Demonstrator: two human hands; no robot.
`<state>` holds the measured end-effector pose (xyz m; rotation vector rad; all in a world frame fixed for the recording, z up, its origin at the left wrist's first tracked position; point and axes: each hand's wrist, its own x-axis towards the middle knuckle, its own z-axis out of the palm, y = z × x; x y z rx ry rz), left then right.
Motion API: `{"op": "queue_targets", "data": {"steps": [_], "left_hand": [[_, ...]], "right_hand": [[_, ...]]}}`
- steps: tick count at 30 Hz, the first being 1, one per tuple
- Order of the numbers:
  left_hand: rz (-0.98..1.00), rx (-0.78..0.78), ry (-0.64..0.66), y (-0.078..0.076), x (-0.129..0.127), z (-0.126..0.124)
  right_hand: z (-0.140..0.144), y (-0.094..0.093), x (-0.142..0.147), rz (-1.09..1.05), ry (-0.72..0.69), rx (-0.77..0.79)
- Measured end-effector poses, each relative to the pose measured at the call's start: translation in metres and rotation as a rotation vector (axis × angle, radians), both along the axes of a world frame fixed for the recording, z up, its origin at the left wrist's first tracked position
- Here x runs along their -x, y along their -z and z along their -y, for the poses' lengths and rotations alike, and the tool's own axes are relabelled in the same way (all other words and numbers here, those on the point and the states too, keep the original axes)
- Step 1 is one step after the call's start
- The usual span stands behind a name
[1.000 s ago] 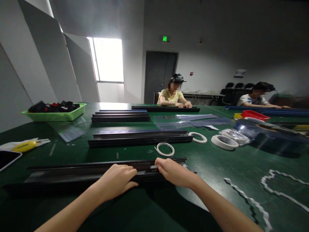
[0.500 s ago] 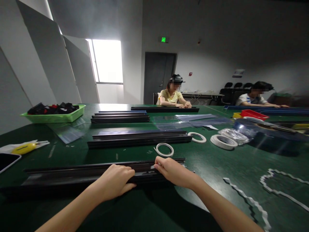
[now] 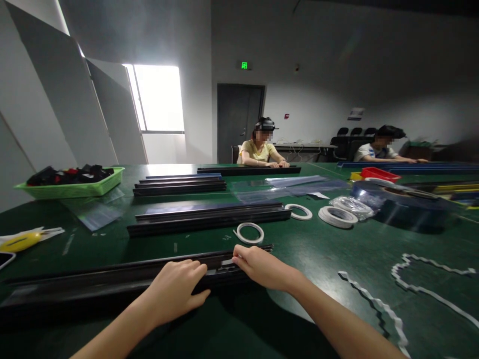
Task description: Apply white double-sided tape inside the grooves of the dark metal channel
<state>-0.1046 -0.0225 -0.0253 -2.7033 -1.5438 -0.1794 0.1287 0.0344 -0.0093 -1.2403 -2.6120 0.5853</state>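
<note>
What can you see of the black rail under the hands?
The black rail is long and glossy, metal or plastic unclear, with raised edges along a lengthwise channel. It lies on the green table, in the foreground, running to the frame's left edge. The left hand rests over its near side; the right hand is at its right part, beside a pale strip inside.

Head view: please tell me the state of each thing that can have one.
Near black rail: open side up
Left hand: on rail, thumb spread
Right hand: fingers bent, at rail
Green basket: filled
Near white tape: coiled, one end loose
White strips: unrolled, wavy
Large dark roll: lying flat
Door: shut
Exit sign: lit
</note>
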Motion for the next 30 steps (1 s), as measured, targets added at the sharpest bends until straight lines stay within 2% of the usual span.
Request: {"op": "queue_targets", "data": {"steps": [7, 12, 17, 24, 30], "left_hand": [[0.002, -0.113, 0.01, 0.01, -0.021, -0.002], [-0.037, -0.168, -0.002, 0.022, -0.034, -0.004], [-0.029, -0.197, -0.063, 0.032, -0.046, -0.007], [-0.042, -0.284, -0.053, 0.038, -0.045, -0.011], [-0.041, -0.398, -0.01, 0.044, -0.042, -0.019]], "right_hand": [[0.001, 0.001, 0.001, 0.035, -0.001, -0.056], [0.002, 0.003, 0.0, 0.079, -0.005, -0.141], [0.004, 0.002, -0.001, 0.094, -0.009, -0.175], [0.003, 0.0, -0.001, 0.168, -0.02, -0.23], [0.002, 0.002, 0.0, 0.257, 0.033, -0.31]]}}
